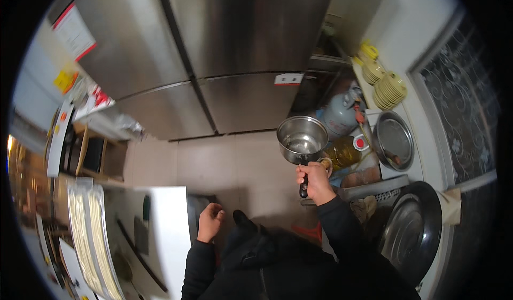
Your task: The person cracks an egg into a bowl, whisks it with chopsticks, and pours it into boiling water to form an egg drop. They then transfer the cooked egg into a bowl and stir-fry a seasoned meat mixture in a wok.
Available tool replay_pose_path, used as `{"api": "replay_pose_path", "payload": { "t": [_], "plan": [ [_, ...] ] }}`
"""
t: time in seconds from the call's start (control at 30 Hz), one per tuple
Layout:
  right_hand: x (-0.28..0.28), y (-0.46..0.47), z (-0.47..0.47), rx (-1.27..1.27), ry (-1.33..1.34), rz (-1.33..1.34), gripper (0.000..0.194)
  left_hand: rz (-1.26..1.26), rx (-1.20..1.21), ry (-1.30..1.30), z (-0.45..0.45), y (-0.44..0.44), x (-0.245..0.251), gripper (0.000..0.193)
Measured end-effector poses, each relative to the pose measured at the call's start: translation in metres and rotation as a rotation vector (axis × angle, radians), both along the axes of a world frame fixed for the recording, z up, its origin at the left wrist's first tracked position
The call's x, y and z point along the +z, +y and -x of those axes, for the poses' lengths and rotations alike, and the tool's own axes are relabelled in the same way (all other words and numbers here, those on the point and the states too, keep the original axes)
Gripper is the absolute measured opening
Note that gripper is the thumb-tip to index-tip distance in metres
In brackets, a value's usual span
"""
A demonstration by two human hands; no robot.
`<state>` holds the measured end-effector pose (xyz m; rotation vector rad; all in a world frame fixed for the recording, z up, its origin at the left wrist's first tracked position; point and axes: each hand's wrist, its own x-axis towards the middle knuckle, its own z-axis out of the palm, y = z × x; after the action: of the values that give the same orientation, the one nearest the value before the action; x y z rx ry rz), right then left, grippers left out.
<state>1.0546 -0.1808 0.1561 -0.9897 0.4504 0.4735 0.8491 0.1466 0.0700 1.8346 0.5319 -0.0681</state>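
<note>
My right hand (316,181) is closed around the black handle of a stainless steel saucepan (302,137). The pan is held level above the tiled floor, and its shiny inside faces up; whether it holds any clear liquid I cannot tell. Low at my left side hangs my left hand (210,220), near the edge of a white counter (170,220), its fingers loosely curled with nothing seen in them. Just beyond the pan on the right stand a grey gas cylinder (340,113) and a jug of yellow oil (344,152) with a red cap.
Steel cabinet doors (248,103) rise ahead. Along the right ledge are stacked yellowish bowls (389,91), a round metal basin (394,139) and a large black pan (413,232). A tray of pale strips (90,236) and a wooden chair (84,149) are at left.
</note>
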Motion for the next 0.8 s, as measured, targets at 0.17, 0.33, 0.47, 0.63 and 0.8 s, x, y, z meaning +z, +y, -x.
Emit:
{"api": "replay_pose_path", "payload": {
  "t": [0.17,0.33,0.47,0.63,0.8],
  "plan": [
    [0.036,-0.036,-0.059,-0.154,-0.090,-0.005,0.008,-0.008,-0.240,-0.019,-0.140,0.002,0.028,0.011],
    [0.045,-0.076,-0.116,-0.186,-0.210,-0.057,0.007,-0.050,-0.547,-0.107,-0.291,-0.064,0.058,0.014],
    [0.029,-0.099,-0.169,-0.202,-0.113,0.078,0.013,-0.298,-0.812,-0.283,-0.404,-0.148,0.074,0.016],
    [0.017,-0.146,-0.249,-0.263,-0.009,0.091,0.012,-0.385,-0.876,-0.467,-0.521,-0.259,0.124,0.020],
    [0.036,-0.210,-0.328,-0.182,-0.081,0.165,0.016,-0.500,-0.799,-0.728,-0.658,-0.347,0.171,0.021]
  ]
}}
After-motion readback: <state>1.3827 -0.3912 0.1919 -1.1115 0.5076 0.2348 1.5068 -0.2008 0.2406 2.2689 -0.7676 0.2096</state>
